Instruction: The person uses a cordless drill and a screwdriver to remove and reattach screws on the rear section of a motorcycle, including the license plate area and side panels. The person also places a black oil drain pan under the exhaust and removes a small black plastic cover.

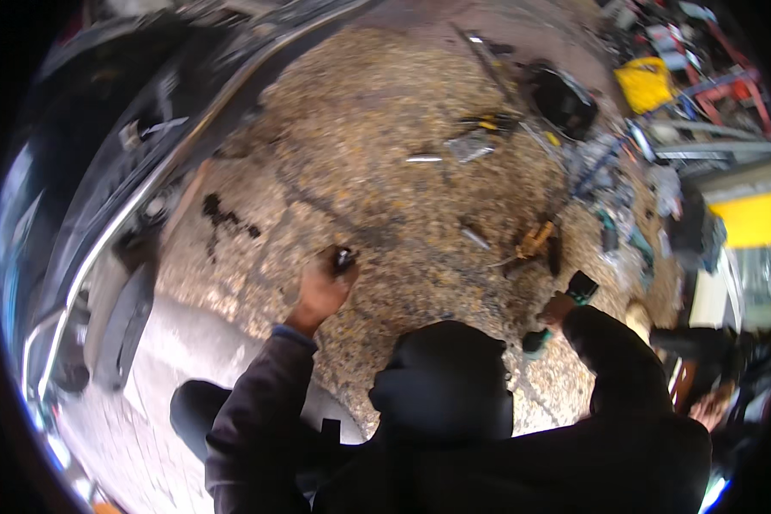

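Note:
My left hand [324,287] is closed around a small dark object with a shiny spot [344,259], held over the pebbled floor. Its kind does not show. On the right, my right hand [558,310] grips a green and black tool [582,287]. A black block sticks out beyond the fingers and a green part shows below them; the middle is hidden by the hand. Just beyond that hand, an orange-handled tool [535,242] lies on the floor. A short silvery cylinder [475,237] lies to its left.
A car's dark open side [137,171] fills the left. Farther off lie a flat grey piece [469,147], a silvery bar [424,158] and a round black pan [564,101]. Clutter with a yellow container [644,84] lines the right. Another person's hand [713,407] shows at lower right.

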A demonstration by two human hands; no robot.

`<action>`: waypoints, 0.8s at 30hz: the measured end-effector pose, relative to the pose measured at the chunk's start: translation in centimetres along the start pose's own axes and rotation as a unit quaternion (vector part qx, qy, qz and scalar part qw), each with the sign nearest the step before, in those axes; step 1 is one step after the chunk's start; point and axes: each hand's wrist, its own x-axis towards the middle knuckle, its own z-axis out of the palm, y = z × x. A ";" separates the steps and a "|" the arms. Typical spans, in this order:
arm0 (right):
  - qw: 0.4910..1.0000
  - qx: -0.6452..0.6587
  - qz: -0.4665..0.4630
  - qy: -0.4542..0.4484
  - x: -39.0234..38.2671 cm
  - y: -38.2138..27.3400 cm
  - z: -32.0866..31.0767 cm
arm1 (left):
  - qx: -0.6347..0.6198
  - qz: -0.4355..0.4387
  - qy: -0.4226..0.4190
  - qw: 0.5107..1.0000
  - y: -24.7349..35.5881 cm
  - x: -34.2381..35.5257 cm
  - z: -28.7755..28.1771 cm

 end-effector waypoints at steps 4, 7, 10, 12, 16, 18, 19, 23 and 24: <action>0.985 0.166 -0.017 0.039 -4.2 -4.3 -4.1 | 0.019 0.003 -0.071 0.997 1.3 0.8 1.8; 0.919 0.369 -0.009 0.136 -5.3 -6.2 -7.9 | 0.051 0.042 -0.091 0.994 2.6 0.7 2.2; 0.782 0.573 -0.097 0.226 -4.6 -7.3 -11.6 | 0.123 0.095 -0.072 0.985 3.4 0.3 1.6; 0.705 0.642 -0.163 0.254 -3.7 -8.5 -14.6 | 0.153 0.141 -0.050 0.977 3.6 -0.1 0.3; 0.588 0.742 -0.230 0.224 -2.3 -11.9 -22.5 | 0.244 0.081 -0.015 0.966 4.2 -0.5 -3.1; 0.486 0.756 -0.295 0.323 -2.2 -13.4 -26.0 | 0.256 0.061 -0.013 0.965 4.9 -1.1 -5.2; 0.490 0.760 -0.287 0.317 -2.3 -13.8 -27.4 | 0.255 0.044 -0.017 0.966 5.3 -1.3 -5.9; 0.485 0.762 -0.295 0.310 -3.3 -14.6 -30.6 | 0.309 0.064 -0.013 0.949 7.4 -1.6 -7.8; 0.483 0.775 -0.301 0.276 -3.5 -14.7 -30.9 | 0.309 0.071 -0.009 0.948 7.9 -1.6 -8.0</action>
